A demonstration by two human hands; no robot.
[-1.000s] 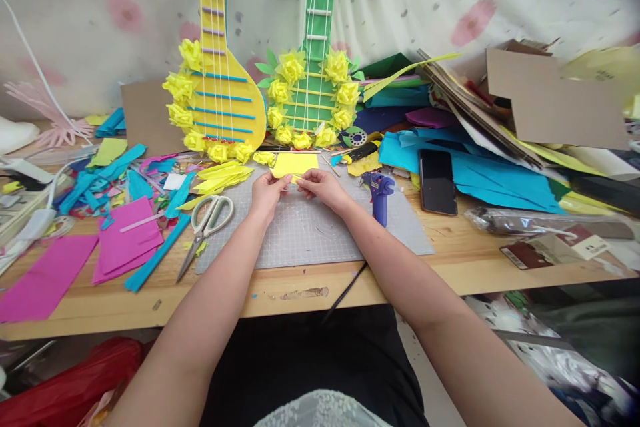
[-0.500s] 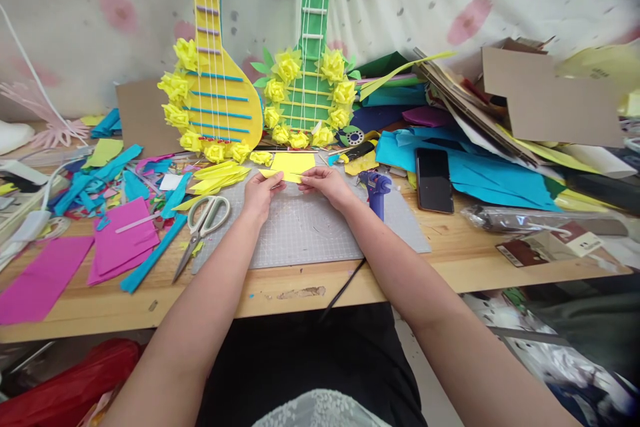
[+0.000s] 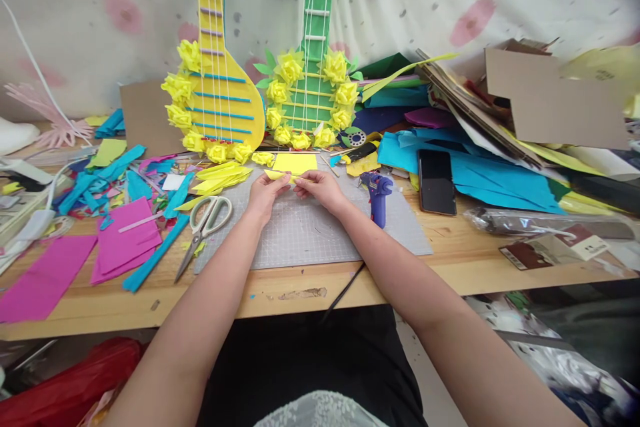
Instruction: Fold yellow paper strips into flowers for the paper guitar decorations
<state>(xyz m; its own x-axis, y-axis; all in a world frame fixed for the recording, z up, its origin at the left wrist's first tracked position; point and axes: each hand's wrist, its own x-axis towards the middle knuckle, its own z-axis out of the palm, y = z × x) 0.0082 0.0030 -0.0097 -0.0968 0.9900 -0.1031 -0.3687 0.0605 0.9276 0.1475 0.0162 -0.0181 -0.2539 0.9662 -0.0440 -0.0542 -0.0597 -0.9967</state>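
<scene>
My left hand [image 3: 267,195] and my right hand [image 3: 321,189] meet over the far part of the grey cutting mat [image 3: 305,240]. Between their fingertips they pinch a narrow yellow paper strip [image 3: 277,175], partly covered by the fingers. Just behind it lies a flat yellow paper sheet [image 3: 296,161]. To the left is a pile of cut yellow paper pieces [image 3: 223,177], with scissors [image 3: 206,221] nearer me. A blue glue gun [image 3: 379,199] stands on the mat right of my right hand.
A yellow paper guitar [image 3: 227,97] and a green one [image 3: 313,93], both trimmed with yellow paper flowers, lean at the back. Magenta sheets [image 3: 125,240] and blue scraps lie left; a phone [image 3: 437,181], blue paper [image 3: 505,180] and stacked cardboard [image 3: 540,100] are right.
My hands have come closer together, and less of the yellow paper strip shows between them. The whole view has shifted slightly.
</scene>
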